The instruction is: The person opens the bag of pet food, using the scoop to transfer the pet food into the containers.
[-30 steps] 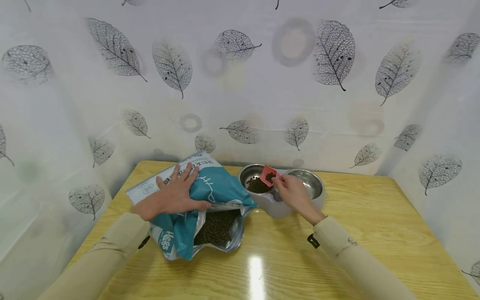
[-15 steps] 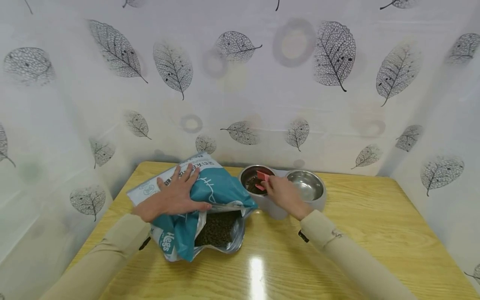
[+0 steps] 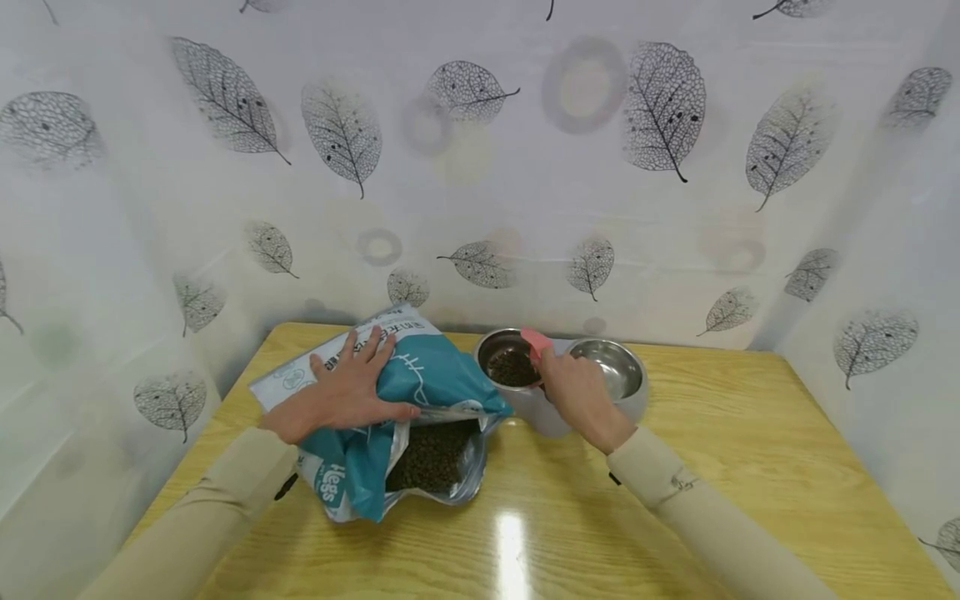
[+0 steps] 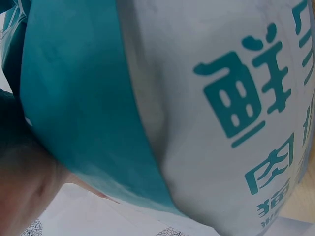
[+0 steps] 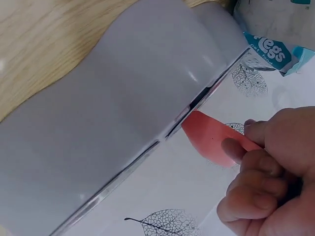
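My left hand (image 3: 348, 392) rests spread on a teal and white pet food bag (image 3: 442, 367), which lies on its side with its mouth toward me. Brown kibble (image 3: 431, 457) shows inside the opening. In the left wrist view the bag's printed side (image 4: 211, 108) fills most of the picture. My right hand (image 3: 581, 392) pinches a small pink scoop (image 5: 211, 140) by its handle. The scoop is tilted at the right rim of the left steel bowl (image 3: 487, 342), which has kibble (image 3: 512, 367) in its bottom. Its inside is hidden in both views.
A second steel bowl (image 3: 622, 367) sits beside the first in the same grey double stand (image 3: 551, 421). Both stand near the back edge of the wooden table (image 3: 720, 467). Behind hangs a white cloth (image 3: 510, 192) with a leaf print.
The scoop, which held kibble, was tipped down into the left bowl, then raised to its right rim and turned. My left hand and the bag have stayed in place.
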`<state>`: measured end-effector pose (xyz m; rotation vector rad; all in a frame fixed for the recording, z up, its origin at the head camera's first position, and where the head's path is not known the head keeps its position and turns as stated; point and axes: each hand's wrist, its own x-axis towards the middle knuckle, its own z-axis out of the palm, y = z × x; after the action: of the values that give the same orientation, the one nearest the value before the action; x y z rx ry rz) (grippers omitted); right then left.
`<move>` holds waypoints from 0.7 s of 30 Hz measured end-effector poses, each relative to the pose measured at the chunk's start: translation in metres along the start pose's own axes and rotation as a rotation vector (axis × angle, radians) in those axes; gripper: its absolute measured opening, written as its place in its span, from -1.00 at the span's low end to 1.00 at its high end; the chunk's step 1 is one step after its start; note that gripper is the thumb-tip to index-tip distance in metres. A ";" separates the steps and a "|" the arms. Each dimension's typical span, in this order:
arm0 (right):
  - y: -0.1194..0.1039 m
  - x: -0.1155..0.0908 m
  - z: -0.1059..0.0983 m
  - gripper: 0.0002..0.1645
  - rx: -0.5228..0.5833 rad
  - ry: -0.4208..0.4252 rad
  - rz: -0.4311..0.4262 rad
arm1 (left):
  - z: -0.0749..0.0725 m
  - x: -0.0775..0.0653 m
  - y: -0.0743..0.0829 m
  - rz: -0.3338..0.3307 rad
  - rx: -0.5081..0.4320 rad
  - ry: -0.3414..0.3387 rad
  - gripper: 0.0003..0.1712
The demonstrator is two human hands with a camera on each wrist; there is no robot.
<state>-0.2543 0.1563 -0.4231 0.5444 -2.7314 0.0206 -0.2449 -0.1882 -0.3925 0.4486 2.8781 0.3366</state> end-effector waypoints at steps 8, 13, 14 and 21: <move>0.012 -0.005 -0.004 -0.61 0.480 0.009 0.130 | -0.001 0.001 0.000 -0.005 0.004 -0.008 0.45; 0.020 -0.017 -0.017 -0.46 0.850 -0.091 0.253 | -0.001 0.002 0.000 -0.006 0.011 -0.005 0.45; 0.021 -0.021 -0.020 -0.43 0.946 -0.136 0.266 | -0.001 0.002 0.000 -0.006 0.012 -0.004 0.46; 0.018 -0.050 -0.031 -0.48 1.400 -0.474 0.108 | 0.000 0.002 -0.001 -0.010 0.010 -0.005 0.45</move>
<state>-0.2074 0.1936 -0.4099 0.7574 -2.7335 2.1279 -0.2471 -0.1882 -0.3932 0.4363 2.8779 0.3186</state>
